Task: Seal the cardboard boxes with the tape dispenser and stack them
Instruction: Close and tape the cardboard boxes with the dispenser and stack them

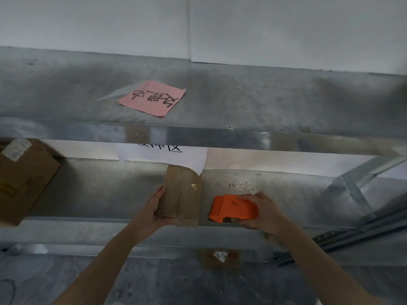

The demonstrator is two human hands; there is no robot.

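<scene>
A small brown cardboard box [184, 194] stands on the middle metal shelf [110, 190], its top seam running away from me. My left hand [154, 211] grips the box's left side and near corner. To its right, my right hand [263, 213] is wrapped around an orange tape dispenser [231, 208], whose front end points left towards the box with a gap between them. The dispenser sits low over the shelf's front edge.
A larger cardboard box [24, 179] with a white label sits at the shelf's left end. A pink note [153, 97] lies on the upper shelf, and a white paper sign [163, 156] hangs behind the small box. A diagonal brace [352, 183] crosses at right.
</scene>
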